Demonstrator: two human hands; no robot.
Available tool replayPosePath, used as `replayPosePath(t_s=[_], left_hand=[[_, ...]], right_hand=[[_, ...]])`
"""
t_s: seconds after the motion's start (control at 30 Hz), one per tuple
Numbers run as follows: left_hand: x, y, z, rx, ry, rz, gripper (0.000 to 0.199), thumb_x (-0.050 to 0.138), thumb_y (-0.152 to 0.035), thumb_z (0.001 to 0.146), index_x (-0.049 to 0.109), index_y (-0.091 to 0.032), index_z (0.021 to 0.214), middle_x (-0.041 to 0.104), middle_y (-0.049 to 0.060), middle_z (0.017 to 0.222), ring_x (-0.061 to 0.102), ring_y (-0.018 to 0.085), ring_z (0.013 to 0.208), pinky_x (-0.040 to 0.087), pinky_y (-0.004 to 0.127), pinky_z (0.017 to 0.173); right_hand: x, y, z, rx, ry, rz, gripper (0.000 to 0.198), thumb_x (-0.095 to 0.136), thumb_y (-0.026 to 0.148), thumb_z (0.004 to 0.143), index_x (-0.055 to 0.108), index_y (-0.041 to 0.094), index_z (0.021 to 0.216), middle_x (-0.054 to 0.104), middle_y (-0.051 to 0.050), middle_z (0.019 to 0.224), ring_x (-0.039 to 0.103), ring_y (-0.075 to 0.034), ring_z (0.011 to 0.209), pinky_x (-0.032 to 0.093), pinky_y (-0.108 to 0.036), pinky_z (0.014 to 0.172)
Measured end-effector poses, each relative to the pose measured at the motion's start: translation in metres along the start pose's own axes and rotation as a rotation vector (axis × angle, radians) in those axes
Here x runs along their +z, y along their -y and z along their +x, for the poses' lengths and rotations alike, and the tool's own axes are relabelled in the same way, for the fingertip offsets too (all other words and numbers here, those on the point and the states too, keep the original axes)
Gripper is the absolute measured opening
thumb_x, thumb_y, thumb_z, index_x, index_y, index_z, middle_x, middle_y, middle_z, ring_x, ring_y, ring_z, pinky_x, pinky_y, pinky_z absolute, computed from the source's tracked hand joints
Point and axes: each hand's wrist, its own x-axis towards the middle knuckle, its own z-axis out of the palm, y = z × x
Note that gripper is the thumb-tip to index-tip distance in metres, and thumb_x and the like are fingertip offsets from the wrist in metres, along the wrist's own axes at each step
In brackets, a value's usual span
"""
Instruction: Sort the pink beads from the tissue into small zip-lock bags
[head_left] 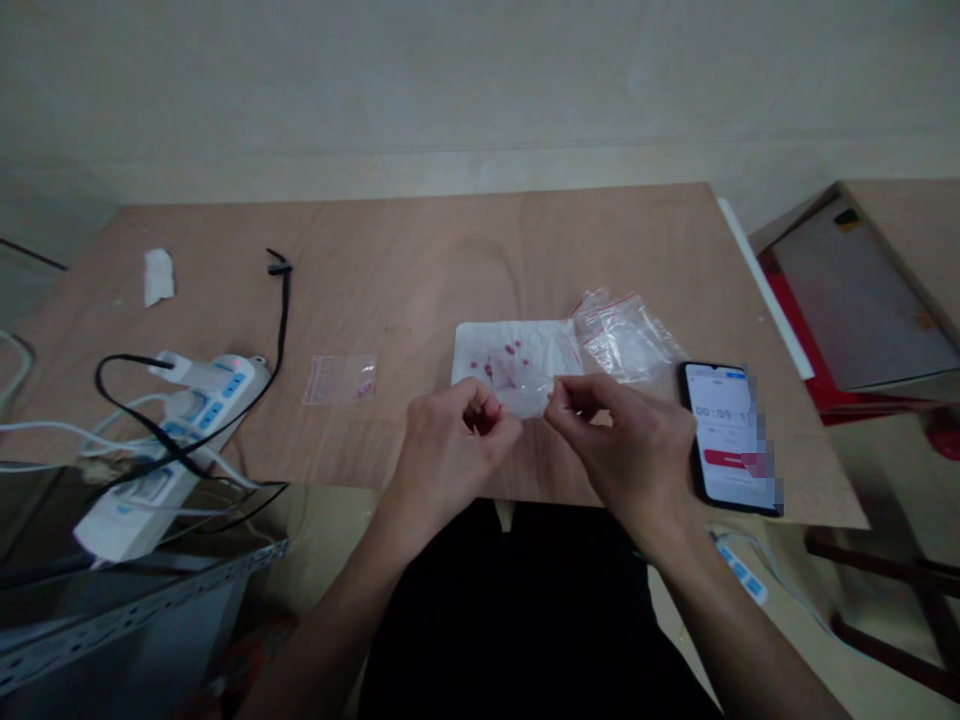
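A small clear plastic bag [529, 392] is stretched between my two hands, just over the near edge of a white sheet [471, 343]. My left hand [452, 437] pinches one side of the bag between thumb and finger. On the opposite side, the fingertips of my right hand [628, 430] are closed on its corner. Several small dark-red pieces [511, 349] lie on the white sheet behind the bag; what exactly they are is too small to tell. A pile of clear zip bags [626, 338] with red seal lines overlaps the sheet's right side.
Left on the wooden table [420, 260] lies another zip bag [341, 380] with small reddish bits inside. A phone [726, 430] showing a timer is beside my right hand. A power strip [176, 450] with tangled cables sits far left, near a white scrap [158, 277].
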Motion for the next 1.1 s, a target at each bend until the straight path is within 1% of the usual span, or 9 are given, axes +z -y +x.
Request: replayPosePath(t_s=[0.1,0.17,0.27,0.33,0.57,0.7,0.83,1.0,1.1], left_hand=[[-0.007,-0.006,0.005,0.016,0.049,-0.054,0.016,0.06,-0.02,0.068,0.053,-0.017,0.054,0.051,-0.004,0.05,0.045,0.007,0.046,0.031,0.02,0.045],[-0.01,-0.01,0.01,0.016,0.103,-0.156,0.017,0.058,-0.02,0.066,0.05,-0.018,0.051,0.049,-0.004,0.048,0.042,0.007,0.044,0.029,0.02,0.043],[-0.013,-0.015,0.018,0.009,0.192,-0.296,0.017,0.055,-0.02,0.063,0.048,-0.019,0.048,0.047,-0.004,0.045,0.04,0.007,0.042,0.027,0.021,0.042],[-0.013,-0.018,0.022,-0.002,0.236,-0.347,0.016,0.054,-0.02,0.062,0.047,-0.019,0.047,0.046,-0.004,0.043,0.039,0.007,0.042,0.027,0.022,0.043],[-0.016,-0.018,0.026,-0.075,0.297,-0.443,0.018,0.055,-0.022,0.059,0.047,-0.02,0.043,0.043,-0.004,0.039,0.036,0.007,0.039,0.026,0.022,0.041],[-0.014,-0.014,0.027,-0.128,0.308,-0.494,0.017,0.054,-0.023,0.058,0.047,-0.02,0.042,0.043,-0.004,0.038,0.034,0.006,0.037,0.025,0.021,0.04],[-0.012,-0.01,0.029,-0.13,0.319,-0.533,0.018,0.055,-0.022,0.059,0.048,-0.02,0.043,0.042,-0.005,0.038,0.033,0.005,0.036,0.024,0.021,0.039],[-0.01,-0.008,0.03,-0.131,0.285,-0.596,0.018,0.055,-0.021,0.06,0.048,-0.02,0.043,0.041,-0.005,0.038,0.032,0.006,0.036,0.025,0.022,0.04],[-0.011,-0.01,0.032,-0.14,0.272,-0.583,0.02,0.056,-0.022,0.06,0.047,-0.02,0.042,0.039,-0.005,0.038,0.031,0.006,0.036,0.025,0.023,0.04]], right_hand=[[-0.005,-0.003,0.004,-0.041,0.092,0.031,0.011,0.064,0.018,0.079,0.068,0.019,0.068,0.069,-0.002,0.059,0.064,-0.016,0.053,0.047,-0.027,0.052],[-0.01,-0.005,0.007,-0.054,0.204,0.19,0.013,0.062,0.017,0.081,0.071,0.019,0.09,0.075,-0.006,0.084,0.07,-0.02,0.077,0.055,-0.033,0.069],[-0.013,-0.012,0.012,-0.115,0.428,0.536,0.059,0.065,0.022,0.083,0.048,0.026,0.14,0.055,-0.009,0.142,0.054,-0.025,0.129,0.047,-0.046,0.105],[-0.011,-0.016,0.015,-0.159,0.547,0.705,0.08,0.076,0.029,0.077,0.037,0.031,0.148,0.044,-0.007,0.152,0.044,-0.024,0.139,0.038,-0.047,0.114],[0.007,-0.024,0.016,-0.113,0.467,0.865,0.064,0.086,0.036,0.065,0.064,0.028,0.125,0.07,-0.006,0.117,0.064,-0.023,0.112,0.048,-0.046,0.104],[0.009,-0.023,0.015,-0.118,0.432,0.871,0.079,0.09,0.043,0.055,0.062,0.028,0.127,0.069,-0.007,0.119,0.063,-0.025,0.113,0.046,-0.047,0.105],[0.007,-0.018,0.017,-0.142,0.386,0.818,0.054,0.085,0.033,0.067,0.067,0.025,0.117,0.071,-0.005,0.104,0.067,-0.02,0.097,0.054,-0.039,0.09],[0.006,-0.011,0.018,-0.192,0.366,0.77,0.077,0.088,0.044,0.058,0.06,0.026,0.128,0.068,-0.008,0.117,0.064,-0.024,0.109,0.052,-0.042,0.096],[0.007,-0.009,0.016,-0.17,0.343,0.741,0.067,0.087,0.038,0.063,0.062,0.026,0.124,0.069,-0.008,0.116,0.064,-0.024,0.108,0.052,-0.042,0.095]])
